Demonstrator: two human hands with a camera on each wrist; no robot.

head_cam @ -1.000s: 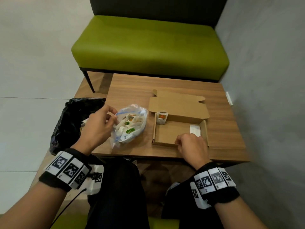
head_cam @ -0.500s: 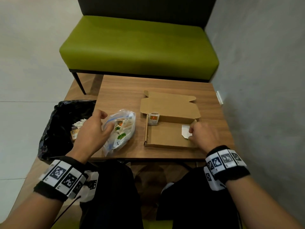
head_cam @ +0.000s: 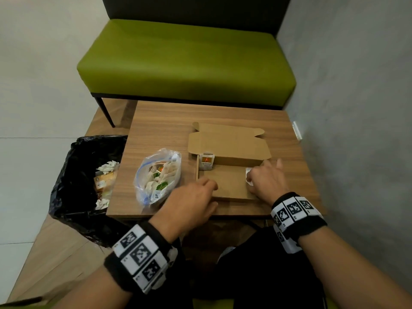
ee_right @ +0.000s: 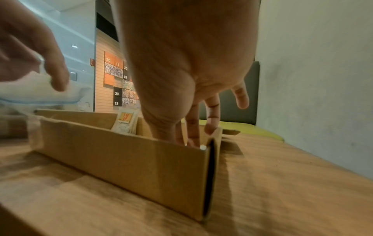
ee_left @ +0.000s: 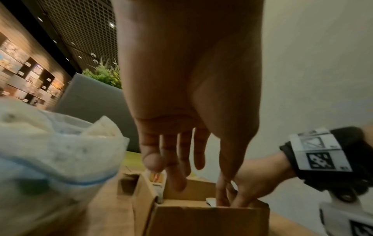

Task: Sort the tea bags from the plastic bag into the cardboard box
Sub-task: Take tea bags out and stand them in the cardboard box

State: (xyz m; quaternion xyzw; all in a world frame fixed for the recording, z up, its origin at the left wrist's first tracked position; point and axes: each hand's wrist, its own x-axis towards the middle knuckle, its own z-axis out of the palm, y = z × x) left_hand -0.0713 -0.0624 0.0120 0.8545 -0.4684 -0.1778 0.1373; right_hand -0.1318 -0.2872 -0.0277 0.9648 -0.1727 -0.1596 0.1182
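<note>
A person sits at a small wooden table, seen from above, both wrists banded. An open cardboard box lies on the table, its lid folded back toward a green bench. To the box's left lies a clear plastic bag full of tea bags; the bags inside are jumbled and hard to tell apart. One tea bag with an orange label stands upright in the box's far left corner.

The left hand hovers over the box's near left corner, between bag and box. From the left wrist view its fingers hang straight and relaxed, holding nothing.

The right hand reaches into the box's right end. Its fingers point down behind the box wall, their tips hidden. A white tea bag shows only as a sliver at the fingertips, so whether the hand pinches it or merely touches it cannot be told. The little finger sticks out, clear of the box.

A black bin bag of rubbish stands left of the table, partly cut off by the table's edge.
</note>
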